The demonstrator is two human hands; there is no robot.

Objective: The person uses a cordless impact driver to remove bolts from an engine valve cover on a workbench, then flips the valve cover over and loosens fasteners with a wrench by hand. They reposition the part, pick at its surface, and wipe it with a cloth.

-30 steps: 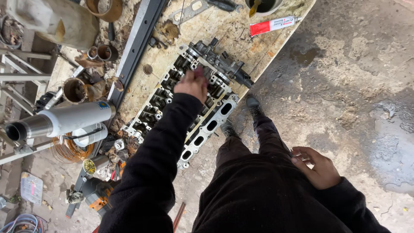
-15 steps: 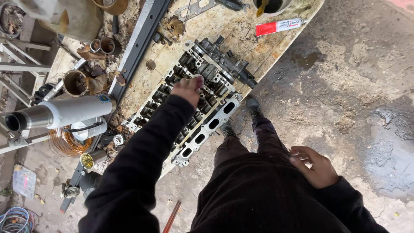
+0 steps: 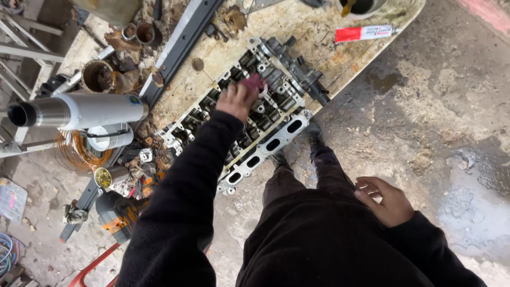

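In the head view, one engine cylinder head (image 3: 255, 114) is being worked on where it is lying slantwise on the stained worktop (image 3: 329, 64), its near edge overhanging toward the legs. A small reddish pad (image 3: 253, 82) is being pressed onto the casting's upper face by the left hand (image 3: 237, 99), whose grip is closed around it. The right hand (image 3: 387, 199) is being rested against the dark clothing, its grip open and holding nothing. The rubbing is best done, it is judged, with flat, even pressure, the pad being kept level so that no recess is gouged. One red-and-white tube (image 3: 364, 33) is lying at the far right of the worktop; one silver cylinder (image 3: 79, 110) is lying to the left, and four oval ports are being counted along the near flange.
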